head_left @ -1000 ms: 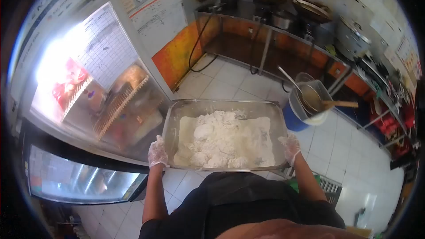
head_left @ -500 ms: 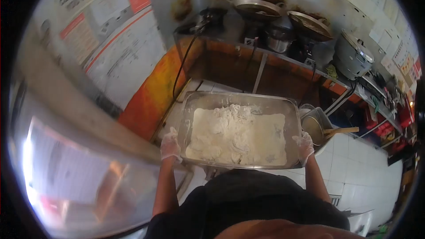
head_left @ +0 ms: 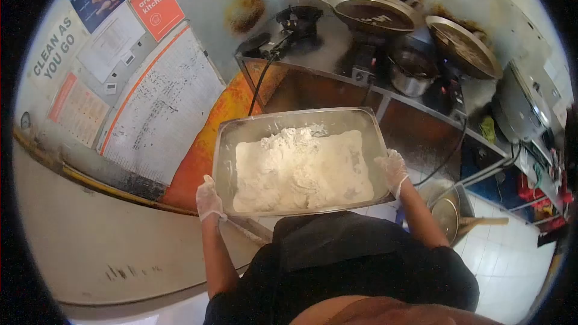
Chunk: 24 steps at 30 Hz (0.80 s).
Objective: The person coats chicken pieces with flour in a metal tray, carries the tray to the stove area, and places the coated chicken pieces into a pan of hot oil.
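Observation:
A rectangular metal tray (head_left: 385,195) is held in front of my body, tilted slightly. White flour with lumpy pieces coated in it (head_left: 301,171) covers its bottom. My left hand (head_left: 210,200), in a clear glove, grips the tray's left end near the front corner. At the right end, my right hand (head_left: 394,171), gloved too, is closed on the rim. The fingers under the tray are hidden on both sides.
Ahead stands a metal counter (head_left: 337,54) with burners, two wide pans (head_left: 373,15) (head_left: 463,48), a pot (head_left: 412,72) and a large lidded cooker (head_left: 522,105). Right of me is a bucket with a strainer (head_left: 445,216). A whitish panel (head_left: 120,235) is at left.
The view has turned and moved closer to the counter, and the glass-door fridge has left the view. The tray has travelled along in both my hands.

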Each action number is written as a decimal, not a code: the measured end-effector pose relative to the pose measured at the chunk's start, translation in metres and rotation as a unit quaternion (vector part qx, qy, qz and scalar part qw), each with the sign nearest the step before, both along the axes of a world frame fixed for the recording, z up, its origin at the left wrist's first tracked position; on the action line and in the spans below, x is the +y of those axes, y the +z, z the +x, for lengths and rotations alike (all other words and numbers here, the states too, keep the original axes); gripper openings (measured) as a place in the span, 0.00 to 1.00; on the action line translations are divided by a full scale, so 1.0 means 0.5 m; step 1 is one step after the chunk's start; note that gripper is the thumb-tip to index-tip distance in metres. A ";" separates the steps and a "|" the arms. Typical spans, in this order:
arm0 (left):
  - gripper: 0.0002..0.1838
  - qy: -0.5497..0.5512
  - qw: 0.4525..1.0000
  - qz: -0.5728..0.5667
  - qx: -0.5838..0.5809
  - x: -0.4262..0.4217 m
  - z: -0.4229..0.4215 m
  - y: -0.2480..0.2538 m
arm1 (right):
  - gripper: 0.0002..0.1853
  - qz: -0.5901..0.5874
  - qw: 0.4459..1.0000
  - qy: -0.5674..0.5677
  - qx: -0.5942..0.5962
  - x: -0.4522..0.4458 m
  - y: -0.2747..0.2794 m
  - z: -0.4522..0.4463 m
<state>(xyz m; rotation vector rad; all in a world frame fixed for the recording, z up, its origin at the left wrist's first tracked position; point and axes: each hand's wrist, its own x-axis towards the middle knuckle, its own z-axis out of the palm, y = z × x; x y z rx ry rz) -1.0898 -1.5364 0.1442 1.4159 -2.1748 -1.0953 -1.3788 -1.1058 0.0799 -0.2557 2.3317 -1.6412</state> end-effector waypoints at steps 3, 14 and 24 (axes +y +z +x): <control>0.32 0.021 0.997 -0.061 0.045 -0.098 -0.127 -0.014 | 0.11 -0.058 0.996 0.045 -0.041 -0.093 -0.011 -0.141; 0.33 -0.089 0.994 0.000 0.059 -0.468 -0.652 0.065 | 0.07 -0.032 0.993 -0.110 0.003 -0.393 0.069 -0.399; 0.20 -0.398 0.807 -0.434 0.043 -0.678 -1.058 0.026 | 0.07 -0.136 0.985 -0.099 0.050 -0.449 -0.101 -0.647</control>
